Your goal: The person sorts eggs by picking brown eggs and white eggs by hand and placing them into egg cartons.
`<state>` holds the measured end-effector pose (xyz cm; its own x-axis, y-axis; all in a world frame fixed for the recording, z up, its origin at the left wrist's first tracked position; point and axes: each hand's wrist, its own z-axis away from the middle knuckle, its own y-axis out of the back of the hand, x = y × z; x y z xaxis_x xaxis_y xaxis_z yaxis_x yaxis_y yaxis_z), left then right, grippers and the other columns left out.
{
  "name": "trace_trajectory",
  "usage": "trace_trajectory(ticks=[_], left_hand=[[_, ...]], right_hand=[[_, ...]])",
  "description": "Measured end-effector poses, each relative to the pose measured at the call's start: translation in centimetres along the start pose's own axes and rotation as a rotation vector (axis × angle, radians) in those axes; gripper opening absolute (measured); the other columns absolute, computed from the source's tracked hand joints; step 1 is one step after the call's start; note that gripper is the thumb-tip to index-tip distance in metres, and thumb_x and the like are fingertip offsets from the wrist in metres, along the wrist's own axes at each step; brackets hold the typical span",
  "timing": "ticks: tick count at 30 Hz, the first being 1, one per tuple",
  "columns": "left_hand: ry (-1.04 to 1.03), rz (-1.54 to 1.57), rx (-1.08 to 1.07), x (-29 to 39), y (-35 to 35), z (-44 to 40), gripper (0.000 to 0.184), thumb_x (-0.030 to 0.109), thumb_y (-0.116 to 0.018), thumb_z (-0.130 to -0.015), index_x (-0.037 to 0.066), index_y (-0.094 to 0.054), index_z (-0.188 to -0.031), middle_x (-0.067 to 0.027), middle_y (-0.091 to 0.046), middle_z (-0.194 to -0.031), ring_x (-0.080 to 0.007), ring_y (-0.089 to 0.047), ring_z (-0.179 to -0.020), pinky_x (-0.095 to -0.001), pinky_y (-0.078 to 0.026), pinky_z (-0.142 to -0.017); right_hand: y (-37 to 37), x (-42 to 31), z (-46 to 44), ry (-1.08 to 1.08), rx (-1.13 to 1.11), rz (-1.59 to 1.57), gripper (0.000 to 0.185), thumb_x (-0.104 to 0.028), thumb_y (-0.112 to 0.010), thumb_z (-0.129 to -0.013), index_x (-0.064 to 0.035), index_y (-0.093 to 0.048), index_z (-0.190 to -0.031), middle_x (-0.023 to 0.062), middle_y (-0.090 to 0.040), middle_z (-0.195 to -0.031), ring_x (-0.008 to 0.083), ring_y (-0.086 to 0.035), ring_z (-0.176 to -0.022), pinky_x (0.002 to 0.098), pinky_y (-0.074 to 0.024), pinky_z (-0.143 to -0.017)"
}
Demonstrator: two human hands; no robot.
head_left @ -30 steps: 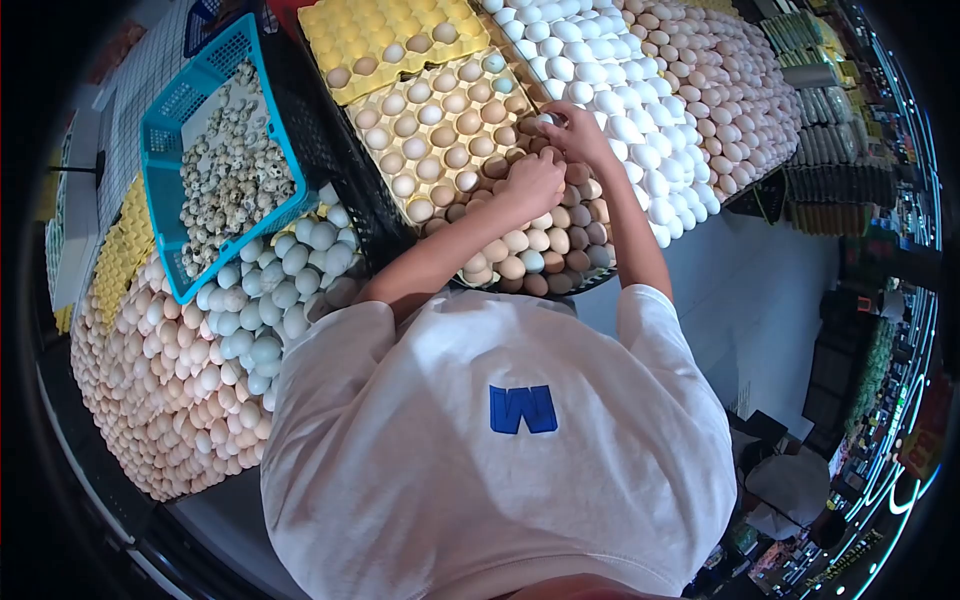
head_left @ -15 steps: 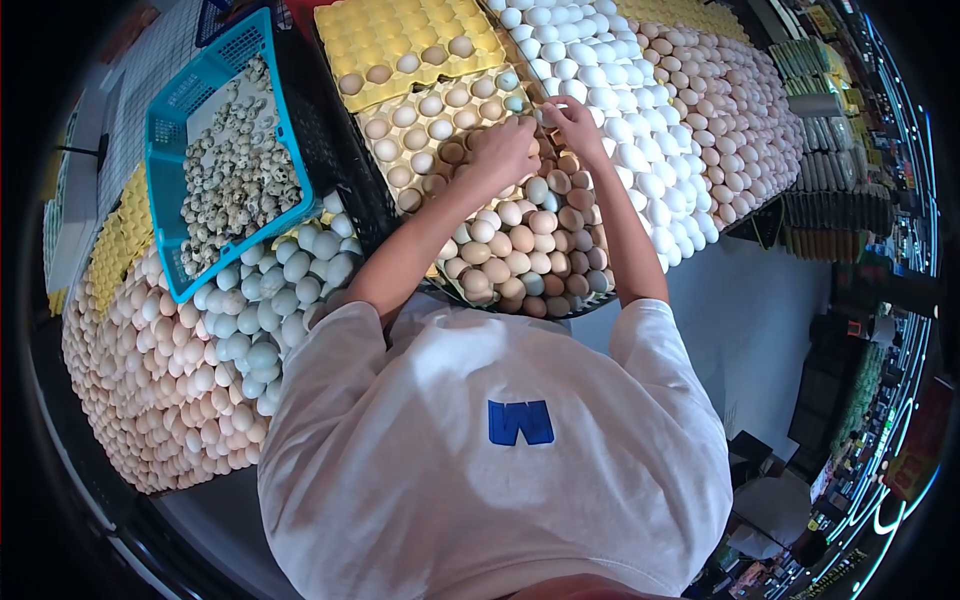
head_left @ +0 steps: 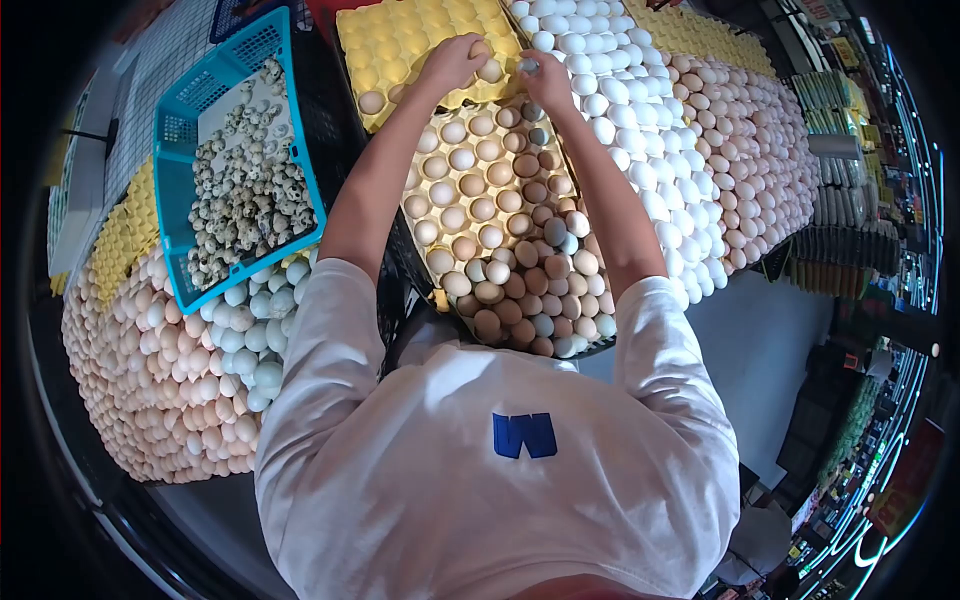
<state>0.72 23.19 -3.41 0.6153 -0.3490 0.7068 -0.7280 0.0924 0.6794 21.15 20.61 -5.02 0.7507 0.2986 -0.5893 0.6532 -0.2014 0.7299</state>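
The brown egg [head_left: 481,50] is above the near right part of the yellow tray [head_left: 392,45], and my left fingers [head_left: 466,46] are curled around it. A grey-blue egg [head_left: 527,66] is at the tray's right edge; my right fingers [head_left: 541,62] look pinched on it, though I can't tell how firmly.

The brown egg could knock its close neighbour, a seated egg [head_left: 490,71], and crack either shell if I lower it too fast or off the centre of a cup. The grey-blue one could slip, since only fingertips seem to hold it, and drop among the white eggs [head_left: 605,105] next to it. My forearms pass over filled rows [head_left: 471,185] and a loose heap [head_left: 528,255]; a low elbow could set that heap rolling off its near edge, towards the floor [head_left: 740,340].

I see little of the tabletop itself, only trays, eggs and a black crate wall [head_left: 335,110]. Left of that, a teal basket [head_left: 172,165] carries speckled eggs [head_left: 255,200], with blue-green eggs [head_left: 245,340] and a large pinkish pile [head_left: 160,370] nearer me. Far right, past more pinkish eggs [head_left: 745,175], packaged goods [head_left: 840,205] and bright strip lights run along the shop.
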Motion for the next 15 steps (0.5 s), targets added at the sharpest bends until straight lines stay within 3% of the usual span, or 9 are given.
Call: trace_trajectory(ticks=[3, 6, 11, 15], left_hand=[[0.028, -0.03, 0.083, -0.3, -1.5, -2.3, 0.045, 0.034, -0.061, -0.085, 0.006, -0.054, -0.119, -0.0159, -0.066, -0.1, -0.0292, -0.064, -0.091, -0.0379, -0.05, -0.079], [0.086, -0.033, 0.017, 0.1, -2.3, -4.0, 0.045, 0.036, -0.06, -0.085, 0.005, -0.053, -0.117, -0.016, -0.066, -0.098, -0.0311, -0.064, -0.089, -0.0389, -0.049, -0.078], [0.02, -0.117, 0.007, 0.0, -4.5, -5.9, 0.035, 0.032, -0.058, -0.085, 0.006, -0.06, -0.108, -0.0159, -0.065, -0.097, -0.0333, -0.063, -0.089, -0.041, -0.049, -0.079], [0.05, -0.213, 0.08, 0.3, -6.3, -6.0, 0.024, 0.019, -0.051, -0.085, 0.006, -0.068, -0.096, -0.0148, -0.062, -0.102, -0.0326, -0.061, -0.096, -0.0419, -0.048, -0.085]], right_hand=[[-1.0, 0.1, -0.7, 0.031, -0.023, -0.004, 0.034, -0.008, -0.07, -0.071, -0.004, -0.064, -0.104, 0.0196, -0.064, -0.096, 0.0372, -0.061, -0.089, 0.0438, -0.049, -0.081], [-1.5, 0.7, -0.4, 0.086, 0.032, -0.004, 0.031, -0.007, -0.068, -0.072, -0.0019, -0.065, -0.103, 0.0191, -0.062, -0.103, 0.0359, -0.057, -0.099, 0.0414, -0.0462, -0.088], [-1.0, 0.6, 0.2, 0.077, -0.026, 0.035, 0.032, -0.004, -0.061, -0.076, -0.0018, -0.064, -0.108, 0.0182, -0.06, -0.099, 0.0348, -0.057, -0.094, 0.0415, -0.0462, -0.086], [1.6, -0.4, 3.1, 0.016, 0.008, -0.064, 0.028, -0.005, -0.06, -0.08, -0.0016, -0.064, -0.107, 0.0171, -0.061, -0.099, 0.0312, -0.06, -0.089, 0.0399, -0.0482, -0.082]])
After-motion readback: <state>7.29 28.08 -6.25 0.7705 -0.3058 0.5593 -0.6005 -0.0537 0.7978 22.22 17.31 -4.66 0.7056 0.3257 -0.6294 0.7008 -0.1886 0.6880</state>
